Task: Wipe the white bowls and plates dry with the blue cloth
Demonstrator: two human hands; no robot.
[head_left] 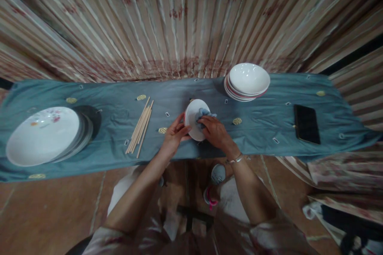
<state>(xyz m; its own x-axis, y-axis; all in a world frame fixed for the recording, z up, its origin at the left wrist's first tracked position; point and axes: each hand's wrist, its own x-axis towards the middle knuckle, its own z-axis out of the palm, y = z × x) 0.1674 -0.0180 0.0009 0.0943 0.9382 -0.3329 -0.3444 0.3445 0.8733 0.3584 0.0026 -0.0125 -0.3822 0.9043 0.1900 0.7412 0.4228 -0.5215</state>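
A small white bowl (193,126) is tilted toward me above the middle of the table. My left hand (174,134) grips its left rim, thumb on the inside edge and fingers behind. With my right hand (214,131) I press a bunched light-blue cloth (204,114) against the bowl's inner face; the fingers are closed on the cloth. Just beyond, to the right, rises a stack of white bowls (249,79), some with red rims. Left of my hands, several wooden chopsticks (140,129) lie in a loose bundle.
A blue-green cloth (113,117) with yellow prints covers the narrow table. At the far left sits a stack of large white plates (44,139), the top one flowered. A black phone (306,124) lies on the right. Pleated curtains (185,24) hang right behind the table.
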